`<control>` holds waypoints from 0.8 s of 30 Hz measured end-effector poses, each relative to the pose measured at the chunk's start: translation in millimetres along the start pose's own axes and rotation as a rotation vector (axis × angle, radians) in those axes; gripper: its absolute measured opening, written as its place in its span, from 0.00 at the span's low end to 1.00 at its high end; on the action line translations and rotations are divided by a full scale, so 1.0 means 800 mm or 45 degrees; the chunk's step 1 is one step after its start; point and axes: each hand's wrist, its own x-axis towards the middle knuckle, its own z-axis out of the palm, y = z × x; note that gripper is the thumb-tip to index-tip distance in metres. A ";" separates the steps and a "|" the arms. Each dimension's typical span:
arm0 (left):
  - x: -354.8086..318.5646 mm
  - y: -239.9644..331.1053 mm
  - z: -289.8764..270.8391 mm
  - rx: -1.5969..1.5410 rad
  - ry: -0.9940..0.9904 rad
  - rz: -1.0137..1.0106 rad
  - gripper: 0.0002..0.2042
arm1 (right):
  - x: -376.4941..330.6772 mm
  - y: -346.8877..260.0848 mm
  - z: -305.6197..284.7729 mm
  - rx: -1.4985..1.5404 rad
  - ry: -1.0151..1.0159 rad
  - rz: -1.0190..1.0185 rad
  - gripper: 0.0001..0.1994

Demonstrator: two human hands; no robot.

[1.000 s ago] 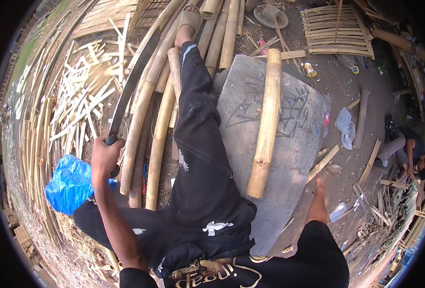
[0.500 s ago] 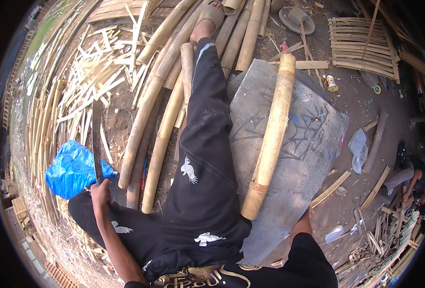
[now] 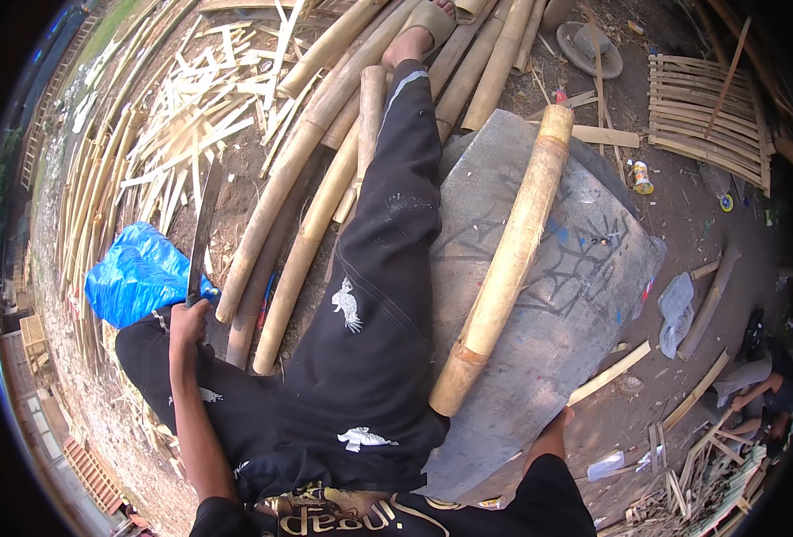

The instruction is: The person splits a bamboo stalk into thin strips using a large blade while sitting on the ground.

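My left hand is closed round the handle of a machete, whose long dark blade points up and away over the ground. A crumpled blue plastic sheet lies just left of the blade. On my right, a thick cut bamboo pole rests lengthwise on a grey slab-like sheet, its near end against my trousers. My right hand is down past the slab's right edge, near a split bamboo strip. Its fingers are hidden, so I cannot see whether it holds anything.
Several bamboo poles lie to the left of my outstretched leg. Pale split strips are heaped at the far left. A slatted bamboo panel, a can and a clear plastic bag lie on the right. Another person crouches at the far right.
The whole view has turned slightly. The machete blade now leans more to the right, still in my left hand. The bamboo pole keeps its place on the slab.
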 end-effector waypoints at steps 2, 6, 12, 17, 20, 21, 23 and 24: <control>0.013 -0.006 -0.002 -0.041 -0.069 0.015 0.10 | 0.009 0.004 0.003 -0.030 0.003 -0.036 0.35; 0.024 0.009 0.026 0.130 0.046 0.176 0.12 | 0.035 0.018 0.000 -0.068 0.030 -0.092 0.33; 0.029 -0.056 0.009 0.134 0.120 0.071 0.16 | 0.105 0.051 -0.015 -0.293 0.131 -0.375 0.31; 0.030 -0.015 0.018 0.074 0.056 0.024 0.14 | 0.049 0.020 -0.076 0.312 0.398 0.044 0.28; 0.031 -0.020 0.017 -0.038 -0.018 -0.001 0.13 | -0.056 -0.026 -0.149 0.569 0.560 -0.004 0.26; 0.031 -0.012 0.021 -0.048 -0.039 0.017 0.13 | -0.098 -0.039 -0.173 0.576 0.591 -0.018 0.25; 0.034 -0.023 0.017 -0.116 -0.045 0.010 0.14 | -0.173 -0.079 -0.219 0.564 0.631 -0.090 0.24; 0.034 -0.034 0.013 -0.153 -0.036 -0.019 0.14 | -0.199 -0.099 -0.234 0.581 0.679 -0.193 0.23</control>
